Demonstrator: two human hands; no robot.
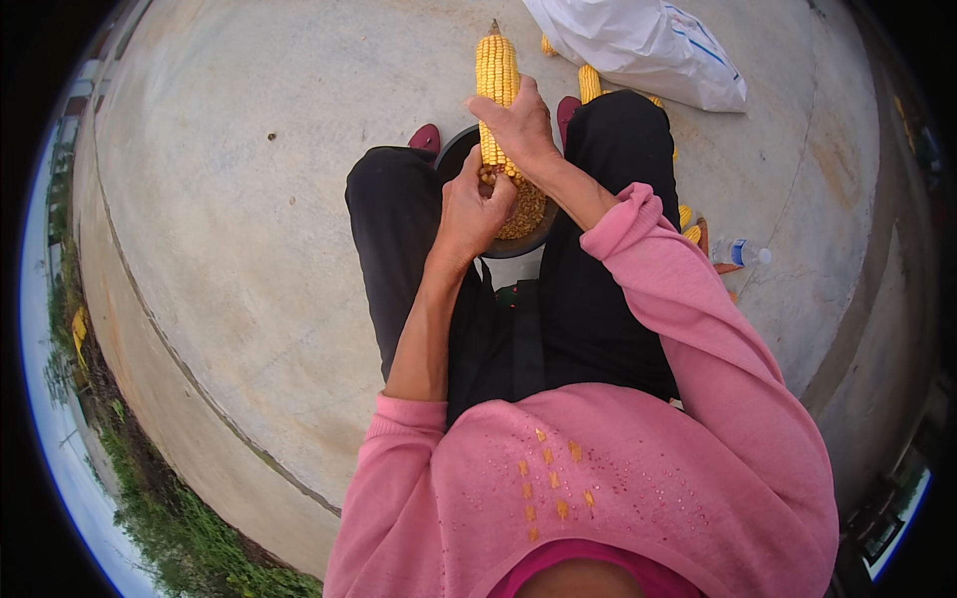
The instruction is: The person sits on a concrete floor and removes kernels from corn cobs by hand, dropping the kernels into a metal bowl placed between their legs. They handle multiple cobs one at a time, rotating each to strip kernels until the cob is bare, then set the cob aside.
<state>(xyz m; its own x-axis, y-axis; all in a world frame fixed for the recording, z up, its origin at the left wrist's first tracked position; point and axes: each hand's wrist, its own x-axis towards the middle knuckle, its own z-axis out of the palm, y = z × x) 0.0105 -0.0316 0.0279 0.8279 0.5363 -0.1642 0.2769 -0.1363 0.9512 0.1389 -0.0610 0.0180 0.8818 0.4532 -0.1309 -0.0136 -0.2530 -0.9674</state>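
An ear of dried yellow corn (496, 75) is held over a dark bucket (456, 143) between the knees, its tapered end pointing away from me. My right hand (522, 125) is wrapped around the middle of the ear, thumb across its upper side. At the near end, my left hand (477, 205) grips the ear with thumb and fingers, where loosened kernels and a bare reddish patch show. Below the hands, a heap of shelled kernels (525, 213) lies in the bucket. My fingers partly cover the ear's lower end.
A white woven sack (643, 48) lies ahead to the right, with corn ears (589, 84) beside it. Past my right knee are more ears (692, 234), reddish cobs (703, 235) and a clear plastic bottle (736, 253) on its side. Concrete floor (239, 224) surrounds me.
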